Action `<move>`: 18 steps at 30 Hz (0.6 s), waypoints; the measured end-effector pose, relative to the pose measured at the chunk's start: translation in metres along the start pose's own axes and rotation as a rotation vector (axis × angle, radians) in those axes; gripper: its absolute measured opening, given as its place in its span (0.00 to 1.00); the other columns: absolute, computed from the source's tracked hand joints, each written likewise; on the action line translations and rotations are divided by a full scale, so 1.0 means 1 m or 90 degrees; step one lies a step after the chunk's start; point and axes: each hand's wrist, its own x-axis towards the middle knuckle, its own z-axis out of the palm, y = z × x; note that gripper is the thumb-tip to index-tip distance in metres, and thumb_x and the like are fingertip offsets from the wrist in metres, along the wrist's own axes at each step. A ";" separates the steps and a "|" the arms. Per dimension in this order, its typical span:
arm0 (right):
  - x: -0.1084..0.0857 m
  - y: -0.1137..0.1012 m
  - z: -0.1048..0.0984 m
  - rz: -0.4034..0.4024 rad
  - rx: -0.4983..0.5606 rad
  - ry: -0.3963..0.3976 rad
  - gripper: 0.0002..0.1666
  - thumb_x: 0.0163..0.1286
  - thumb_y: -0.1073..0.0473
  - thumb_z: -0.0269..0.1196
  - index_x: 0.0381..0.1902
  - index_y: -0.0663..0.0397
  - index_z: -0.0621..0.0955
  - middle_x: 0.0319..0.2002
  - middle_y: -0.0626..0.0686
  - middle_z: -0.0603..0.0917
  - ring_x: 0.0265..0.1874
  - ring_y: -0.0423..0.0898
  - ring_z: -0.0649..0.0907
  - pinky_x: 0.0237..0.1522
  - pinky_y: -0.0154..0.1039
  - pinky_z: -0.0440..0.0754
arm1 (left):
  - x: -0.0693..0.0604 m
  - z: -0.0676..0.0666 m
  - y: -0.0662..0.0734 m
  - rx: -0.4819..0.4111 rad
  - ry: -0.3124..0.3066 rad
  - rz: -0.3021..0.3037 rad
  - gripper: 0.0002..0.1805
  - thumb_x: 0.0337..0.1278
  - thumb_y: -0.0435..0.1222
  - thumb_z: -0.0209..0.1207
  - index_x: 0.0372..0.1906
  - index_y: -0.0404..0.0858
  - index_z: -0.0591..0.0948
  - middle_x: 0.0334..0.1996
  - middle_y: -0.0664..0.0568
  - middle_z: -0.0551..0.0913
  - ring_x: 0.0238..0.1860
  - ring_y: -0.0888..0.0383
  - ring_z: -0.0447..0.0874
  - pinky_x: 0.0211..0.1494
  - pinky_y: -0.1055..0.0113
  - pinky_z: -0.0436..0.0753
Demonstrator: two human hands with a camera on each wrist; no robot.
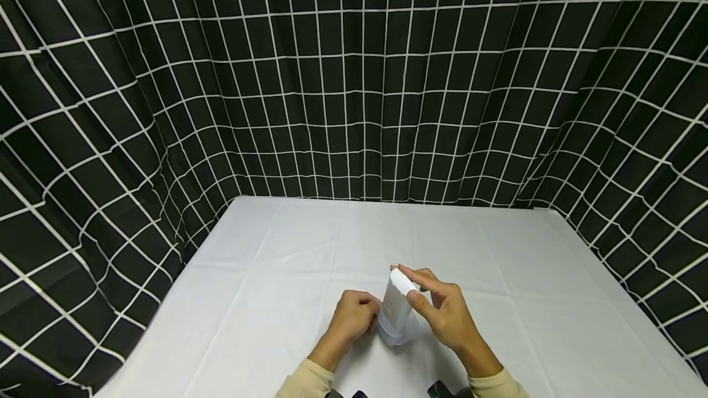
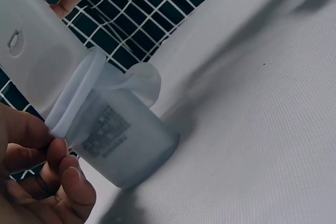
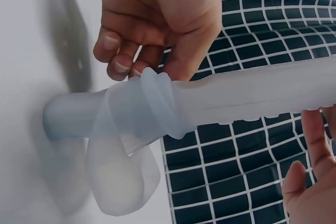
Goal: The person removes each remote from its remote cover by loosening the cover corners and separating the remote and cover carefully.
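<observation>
A translucent soft cup-like holder with a rolled rim and a loose flap stands on the table near its front. Rising from it at a tilt is a white flat plastic case, its lower end inside the rim. My left hand pinches the holder's rim between thumb and finger, plain in the left wrist view. On the other side my right hand holds the case near its top, thumb and fingers on its edges. A blurred dark patch of print marks the holder's wall.
White cloth covers the table. Black curtains with a white grid hang behind it and along both sides. Small black parts show by the wrists at the bottom edge of the head view.
</observation>
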 end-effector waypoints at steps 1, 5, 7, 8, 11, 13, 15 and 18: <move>0.000 0.000 0.000 0.004 -0.001 0.000 0.24 0.66 0.79 0.54 0.61 0.70 0.74 0.55 0.62 0.80 0.52 0.51 0.77 0.53 0.36 0.73 | 0.000 -0.001 0.000 -0.003 -0.003 -0.006 0.09 0.60 0.27 0.55 0.29 0.33 0.85 0.17 0.49 0.76 0.15 0.61 0.71 0.18 0.71 0.73; 0.000 0.000 0.001 0.013 0.002 0.003 0.23 0.67 0.79 0.54 0.60 0.70 0.75 0.54 0.61 0.80 0.50 0.50 0.79 0.52 0.37 0.74 | 0.000 -0.002 -0.001 0.000 -0.005 -0.028 0.10 0.62 0.29 0.55 0.27 0.34 0.84 0.17 0.49 0.77 0.16 0.60 0.72 0.18 0.71 0.73; 0.000 0.000 0.001 0.013 0.009 0.005 0.22 0.67 0.79 0.54 0.59 0.70 0.76 0.53 0.62 0.81 0.49 0.50 0.79 0.51 0.36 0.74 | 0.000 -0.002 0.000 0.001 -0.002 -0.037 0.12 0.63 0.31 0.56 0.24 0.34 0.83 0.16 0.50 0.76 0.14 0.61 0.71 0.17 0.72 0.72; 0.000 0.000 0.002 0.012 0.012 0.006 0.22 0.67 0.79 0.54 0.58 0.71 0.76 0.53 0.62 0.81 0.49 0.49 0.80 0.51 0.36 0.74 | 0.000 -0.002 0.000 0.001 -0.001 -0.041 0.13 0.63 0.32 0.57 0.23 0.35 0.82 0.15 0.51 0.75 0.14 0.61 0.70 0.16 0.72 0.72; 0.000 0.000 0.002 0.004 0.019 0.009 0.20 0.67 0.79 0.53 0.57 0.72 0.77 0.51 0.62 0.82 0.47 0.48 0.80 0.53 0.36 0.73 | 0.000 -0.001 0.000 -0.001 0.000 -0.054 0.17 0.64 0.38 0.59 0.19 0.35 0.80 0.12 0.52 0.74 0.11 0.62 0.69 0.14 0.73 0.70; 0.000 -0.001 0.003 0.004 0.022 0.009 0.20 0.67 0.79 0.53 0.56 0.71 0.77 0.49 0.61 0.83 0.46 0.48 0.80 0.52 0.36 0.73 | 0.000 -0.002 0.000 -0.005 -0.001 -0.066 0.19 0.64 0.41 0.59 0.18 0.36 0.80 0.11 0.53 0.73 0.11 0.62 0.69 0.13 0.73 0.70; 0.001 -0.002 0.003 -0.001 0.024 0.005 0.20 0.68 0.79 0.52 0.56 0.71 0.78 0.47 0.61 0.83 0.44 0.47 0.80 0.50 0.36 0.74 | 0.000 -0.002 0.000 -0.004 -0.004 -0.078 0.20 0.63 0.44 0.60 0.19 0.36 0.80 0.10 0.53 0.73 0.10 0.62 0.69 0.12 0.73 0.69; 0.001 -0.004 0.005 -0.005 0.021 -0.001 0.20 0.68 0.79 0.51 0.55 0.69 0.79 0.43 0.58 0.83 0.41 0.47 0.79 0.46 0.37 0.76 | -0.002 -0.003 0.000 -0.010 -0.015 -0.101 0.19 0.62 0.43 0.60 0.19 0.36 0.80 0.09 0.54 0.72 0.09 0.62 0.69 0.10 0.74 0.68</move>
